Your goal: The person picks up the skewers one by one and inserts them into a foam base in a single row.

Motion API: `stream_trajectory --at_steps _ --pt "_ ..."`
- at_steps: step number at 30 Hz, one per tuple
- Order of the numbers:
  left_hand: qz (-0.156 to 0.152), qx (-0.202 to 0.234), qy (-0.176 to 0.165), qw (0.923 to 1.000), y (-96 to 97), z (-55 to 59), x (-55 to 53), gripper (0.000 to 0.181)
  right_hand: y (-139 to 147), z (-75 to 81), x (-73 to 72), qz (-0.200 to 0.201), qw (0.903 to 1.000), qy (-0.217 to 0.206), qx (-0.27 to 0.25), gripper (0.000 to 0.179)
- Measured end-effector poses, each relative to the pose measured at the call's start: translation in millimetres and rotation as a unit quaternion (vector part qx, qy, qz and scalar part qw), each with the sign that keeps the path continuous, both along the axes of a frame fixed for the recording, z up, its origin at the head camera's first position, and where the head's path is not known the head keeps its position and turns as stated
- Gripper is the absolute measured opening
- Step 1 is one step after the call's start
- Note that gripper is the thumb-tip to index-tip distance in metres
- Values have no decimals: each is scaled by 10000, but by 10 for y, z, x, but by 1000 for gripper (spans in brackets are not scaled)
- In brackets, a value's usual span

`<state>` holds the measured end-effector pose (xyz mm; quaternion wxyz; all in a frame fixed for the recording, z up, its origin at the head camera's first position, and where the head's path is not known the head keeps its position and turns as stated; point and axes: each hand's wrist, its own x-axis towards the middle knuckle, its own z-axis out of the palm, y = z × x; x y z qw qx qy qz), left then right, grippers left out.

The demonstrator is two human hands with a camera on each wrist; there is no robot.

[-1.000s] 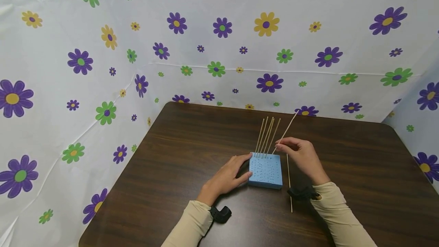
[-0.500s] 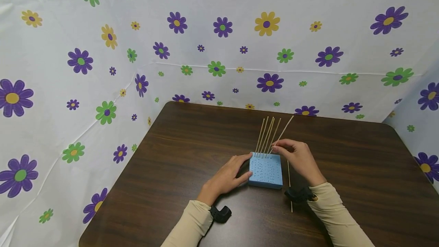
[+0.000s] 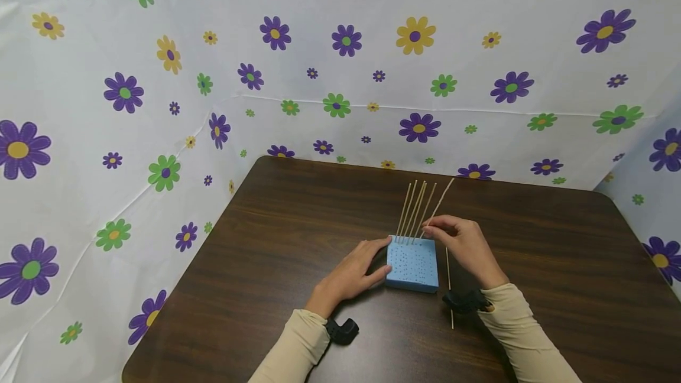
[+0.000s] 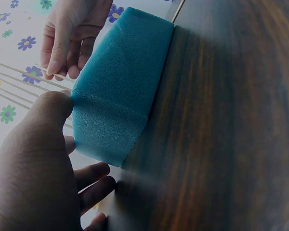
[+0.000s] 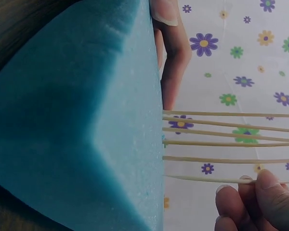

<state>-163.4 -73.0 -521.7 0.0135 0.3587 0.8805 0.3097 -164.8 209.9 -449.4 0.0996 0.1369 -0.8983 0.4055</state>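
Observation:
A light blue foam block (image 3: 412, 268) dotted with small holes sits on the table. Several thin wooden sticks (image 3: 407, 211) stand upright along its far edge. My left hand (image 3: 351, 270) rests against the block's left side, with thumb and index fingertip spread along the edge. Thumb and fingertips of my right hand (image 3: 470, 250) pinch another thin stick (image 3: 439, 200) low down, behind the block's far right corner. This stick leans to the right and bows slightly; in the right wrist view its lower end (image 5: 183, 177) meets the block's top face, beside the standing row.
One loose stick (image 3: 449, 270) lies on the table right of the block, partly under the right wrist's black camera strap (image 3: 464, 301). The dark wooden table (image 3: 276, 241) ends at a white flower-print cloth (image 3: 340, 129) behind and at the left.
My right hand has moved a little left with its stick, bringing the stick's lower end closer to the standing row. The stick now bows slightly. My left hand and the block stay still.

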Motion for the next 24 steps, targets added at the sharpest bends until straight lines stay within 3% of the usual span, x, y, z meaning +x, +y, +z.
stream_trajectory --at_steps 11,24 --pt "25 -59 -199 9998 -5 21 1 65 -72 -33 -10 35 9997 -16 239 14" --pt "2 -89 -116 9999 -9 15 1 64 -106 -70 -11 71 9992 106 369 12"
